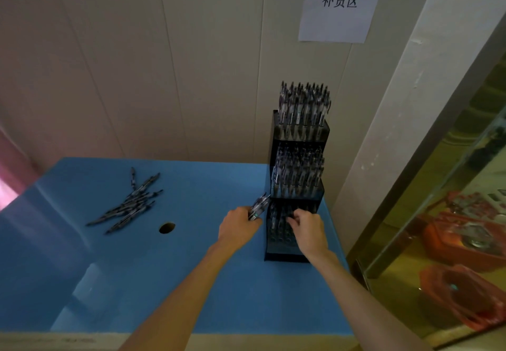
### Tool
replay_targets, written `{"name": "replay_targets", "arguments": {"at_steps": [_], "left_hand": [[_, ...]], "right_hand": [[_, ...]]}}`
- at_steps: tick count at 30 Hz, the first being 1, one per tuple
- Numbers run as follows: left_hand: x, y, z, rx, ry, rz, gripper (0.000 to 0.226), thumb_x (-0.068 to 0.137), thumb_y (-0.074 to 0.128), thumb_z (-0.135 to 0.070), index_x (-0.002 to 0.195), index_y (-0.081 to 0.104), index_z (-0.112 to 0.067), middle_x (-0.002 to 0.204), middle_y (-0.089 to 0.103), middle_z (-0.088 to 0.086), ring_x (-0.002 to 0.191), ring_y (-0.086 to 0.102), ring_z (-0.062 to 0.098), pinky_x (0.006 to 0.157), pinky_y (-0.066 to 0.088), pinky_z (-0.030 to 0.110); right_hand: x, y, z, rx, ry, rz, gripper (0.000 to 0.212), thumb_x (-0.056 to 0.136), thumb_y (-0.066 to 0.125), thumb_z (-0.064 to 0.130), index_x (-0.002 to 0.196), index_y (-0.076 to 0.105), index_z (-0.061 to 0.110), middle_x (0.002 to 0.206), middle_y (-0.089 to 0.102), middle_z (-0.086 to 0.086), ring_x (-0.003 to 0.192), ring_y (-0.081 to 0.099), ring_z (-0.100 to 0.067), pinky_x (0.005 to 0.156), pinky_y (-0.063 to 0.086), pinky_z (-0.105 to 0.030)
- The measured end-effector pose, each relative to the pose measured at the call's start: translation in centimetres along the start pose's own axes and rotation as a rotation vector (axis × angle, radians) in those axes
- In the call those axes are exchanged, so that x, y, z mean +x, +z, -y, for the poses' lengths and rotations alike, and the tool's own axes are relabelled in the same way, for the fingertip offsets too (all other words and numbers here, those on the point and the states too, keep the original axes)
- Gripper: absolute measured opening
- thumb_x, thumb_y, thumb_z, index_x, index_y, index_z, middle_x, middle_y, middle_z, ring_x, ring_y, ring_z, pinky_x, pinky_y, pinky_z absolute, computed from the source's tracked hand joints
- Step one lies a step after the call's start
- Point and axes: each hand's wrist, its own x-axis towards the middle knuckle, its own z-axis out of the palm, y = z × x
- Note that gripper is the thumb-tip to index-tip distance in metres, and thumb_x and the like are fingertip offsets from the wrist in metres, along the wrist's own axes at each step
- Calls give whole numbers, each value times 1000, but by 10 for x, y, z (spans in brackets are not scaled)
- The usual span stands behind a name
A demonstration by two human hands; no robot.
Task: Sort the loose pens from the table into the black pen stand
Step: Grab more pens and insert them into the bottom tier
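Observation:
A black three-tier pen stand (287, 252) rises at the right rear of the blue table (191, 282). Its top and middle tiers are packed with upright pens (304, 106); the lowest tier holds a few. My left hand (238, 227) grips a small bundle of pens (259, 206) just left of the stand's lowest tier. My right hand (309, 228) is over that lowest tier, its fingers pinching a pen (288, 220) among the slots. A pile of several loose pens (128, 202) lies on the table's left side.
A round hole (167, 228) is cut in the table top between the pile and my hands. A panelled wall with a paper sign (339, 11) stands behind. To the right, a glass-fronted case (451, 227) with red items borders the table.

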Motion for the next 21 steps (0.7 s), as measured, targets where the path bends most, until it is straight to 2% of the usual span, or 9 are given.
{"name": "replay_targets", "arguments": {"at_steps": [3,6,8,10,12,15,18,21], "left_hand": [[-1,4,-1,-12,3,12,21,88,62,-26,70,53,-19,61,52,-1,53,48,16,50,36,27],[-2,7,-3,-7,2,17,25,87,61,-25,67,47,-20,61,51,-1,53,47,16,51,34,27],[-3,8,-3,2,-1,19,24,86,61,-25,68,48,-19,61,51,-1,53,47,17,52,34,27],[-3,9,-5,12,-1,15,25,86,61,-25,67,47,-20,61,51,-1,54,48,17,52,35,28],[-4,10,-7,34,0,8,25,86,62,-26,66,47,-22,62,54,0,55,50,18,51,37,27],[-7,12,-12,78,4,-13,21,85,62,-27,68,50,-23,63,56,0,57,54,20,50,38,27],[-10,14,-18,145,16,-37,24,86,60,-30,67,47,-23,64,54,0,64,56,25,51,38,29],[-13,16,-24,218,42,-42,19,87,57,-32,72,50,-21,72,59,2,71,60,27,55,44,31]], "right_hand": [[0,0,1,-17,1,8,43,91,73,21,58,52,2,50,54,-9,42,40,-9,42,27,-18],[3,-8,2,-64,86,58,46,88,75,26,54,55,3,50,56,-10,43,50,-16,43,38,-28],[2,-14,5,-68,144,80,38,87,74,24,59,63,1,54,62,-14,46,59,-23,45,48,-36],[-2,-22,16,84,173,109,26,89,71,19,67,70,5,59,67,-10,49,65,-22,47,56,-34],[-7,-30,33,367,238,142,15,91,70,15,78,72,8,67,72,-7,51,68,-19,50,56,-28],[-11,-41,53,676,292,181,9,92,67,12,88,72,4,76,73,-11,58,68,-22,61,60,-34],[-14,-45,58,777,257,218,10,89,74,16,95,72,8,84,74,-11,67,71,-26,69,60,-37],[-17,-45,57,810,227,248,10,87,77,16,94,74,11,85,76,-7,71,72,-24,70,58,-34]]}}
